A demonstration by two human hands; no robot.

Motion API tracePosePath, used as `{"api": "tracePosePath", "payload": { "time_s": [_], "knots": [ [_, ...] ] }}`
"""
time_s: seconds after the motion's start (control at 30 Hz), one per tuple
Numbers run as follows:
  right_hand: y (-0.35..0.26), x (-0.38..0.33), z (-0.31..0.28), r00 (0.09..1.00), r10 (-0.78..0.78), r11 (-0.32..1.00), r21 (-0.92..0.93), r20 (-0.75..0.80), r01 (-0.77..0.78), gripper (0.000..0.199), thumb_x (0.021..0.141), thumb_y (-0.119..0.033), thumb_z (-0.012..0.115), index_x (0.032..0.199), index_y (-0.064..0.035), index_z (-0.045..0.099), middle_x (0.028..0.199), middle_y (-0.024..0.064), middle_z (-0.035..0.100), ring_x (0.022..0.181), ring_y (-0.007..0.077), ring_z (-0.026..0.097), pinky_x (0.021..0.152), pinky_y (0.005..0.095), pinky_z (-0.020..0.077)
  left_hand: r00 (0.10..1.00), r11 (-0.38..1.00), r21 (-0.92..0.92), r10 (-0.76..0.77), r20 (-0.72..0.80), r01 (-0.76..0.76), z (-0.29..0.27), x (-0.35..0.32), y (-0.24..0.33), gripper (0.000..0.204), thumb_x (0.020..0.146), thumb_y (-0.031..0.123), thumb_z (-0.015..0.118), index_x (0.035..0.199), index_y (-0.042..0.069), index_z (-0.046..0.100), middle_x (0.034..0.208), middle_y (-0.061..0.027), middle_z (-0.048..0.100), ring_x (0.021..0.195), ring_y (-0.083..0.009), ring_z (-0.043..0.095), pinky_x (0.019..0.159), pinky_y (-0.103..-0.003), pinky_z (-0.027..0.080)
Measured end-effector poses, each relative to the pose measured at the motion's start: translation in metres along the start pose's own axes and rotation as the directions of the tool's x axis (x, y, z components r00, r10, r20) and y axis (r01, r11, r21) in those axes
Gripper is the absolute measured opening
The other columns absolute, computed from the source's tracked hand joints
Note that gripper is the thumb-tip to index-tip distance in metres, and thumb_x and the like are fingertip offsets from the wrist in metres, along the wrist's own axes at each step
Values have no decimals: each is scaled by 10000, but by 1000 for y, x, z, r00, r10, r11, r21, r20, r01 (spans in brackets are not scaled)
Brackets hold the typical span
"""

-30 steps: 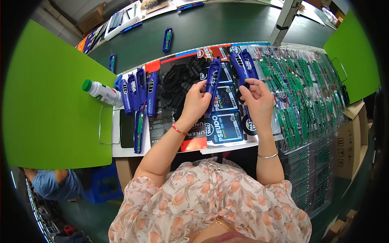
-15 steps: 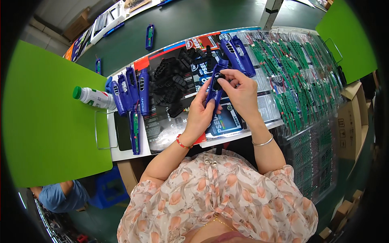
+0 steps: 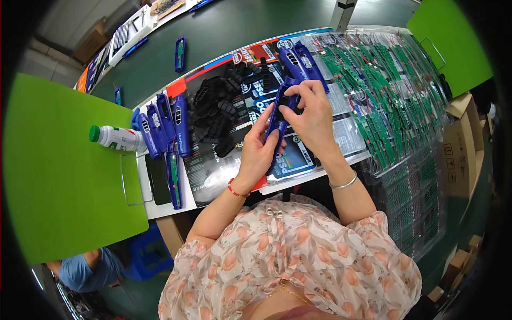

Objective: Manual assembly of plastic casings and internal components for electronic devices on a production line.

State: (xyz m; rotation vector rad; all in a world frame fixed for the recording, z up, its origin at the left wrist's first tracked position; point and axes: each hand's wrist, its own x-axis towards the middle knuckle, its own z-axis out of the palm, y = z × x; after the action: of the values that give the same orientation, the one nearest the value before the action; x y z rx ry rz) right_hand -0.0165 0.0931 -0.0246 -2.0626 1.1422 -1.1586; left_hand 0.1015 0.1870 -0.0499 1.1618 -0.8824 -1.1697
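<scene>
My left hand (image 3: 257, 152) is closed around a long blue plastic housing half (image 3: 274, 124), held tilted over the middle of the worktop with its hollow side up. Thumb and fingers of my right hand (image 3: 313, 112) bend over its upper part, pressing at a black piece inside it. The fingers cover most of that piece. Left of my hands lies a loose pile of black ridged pieces (image 3: 213, 104). Several more blue housings (image 3: 182, 128) stand together at the left, and a few blue housing parts (image 3: 301, 61) lie just beyond my right hand.
Wired green circuit boards (image 3: 381, 88) lie in rows on clear trays at the right. A blue housing with a board inside (image 3: 174, 178) lies near the front left edge. A white bottle (image 3: 121, 139), green panels (image 3: 64, 160) and a cardboard box (image 3: 456, 152) flank the worktop. Another person's sleeve (image 3: 88, 272) shows lower left.
The view has shifted slightly. My left hand keeps its hold on the blue housing. My right fingers have spread a little apart over its upper part, still at the black piece.
</scene>
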Motion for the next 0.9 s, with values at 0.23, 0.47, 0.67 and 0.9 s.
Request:
{"api": "tracePosePath", "payload": {
  "time_s": [0.23, 0.47, 0.67, 0.9],
  "knots": [
    [9, 6, -9, 1000, 7, 991, 135, 14, -9, 220, 727, -84, 746, 930, -77, 662, 998, 80, 552, 675, 199, 623, 642, 333, 512, 999, 996, -86, -35, 15, 36, 0, 4, -7, 591, 940, -20, 509, 1493, 90, 332, 981, -67, 598, 743, -90, 590, 610, -225, 509],
    [110, 78, -77, 986, 107, 669, -725, -124, -164, 147, 819, -138, 666, 935, -59, 707, 909, 188, 697, 837, 335, 698, 734, 435, 557, 994, 954, -281, -84, 67, 100, -4, 4, -11, 546, 984, 114, 516, 1495, 95, 325, 1035, -147, 628, 732, -116, 596, 583, -238, 500],
    [127, 89, -83, 966, 222, 533, -813, -131, -232, 205, 805, -96, 653, 1007, -75, 680, 860, 209, 696, 838, 403, 691, 713, 489, 562, 984, 887, -428, -139, 113, 175, -7, 6, -7, 525, 1034, 281, 426, 1498, 70, 301, 1040, -192, 630, 717, -150, 599, 571, -261, 493],
    [-1, 57, -78, 982, 191, 943, 279, -10, -180, 383, 894, -109, 637, 1264, -33, 573, 838, 126, 698, 717, 177, 689, 590, 307, 566, 984, 847, -502, -166, 64, 176, -15, 10, -9, 519, 1026, 252, 443, 1499, 87, 305, 1059, -184, 624, 767, -167, 609, 636, -271, 519]
  ]
}}
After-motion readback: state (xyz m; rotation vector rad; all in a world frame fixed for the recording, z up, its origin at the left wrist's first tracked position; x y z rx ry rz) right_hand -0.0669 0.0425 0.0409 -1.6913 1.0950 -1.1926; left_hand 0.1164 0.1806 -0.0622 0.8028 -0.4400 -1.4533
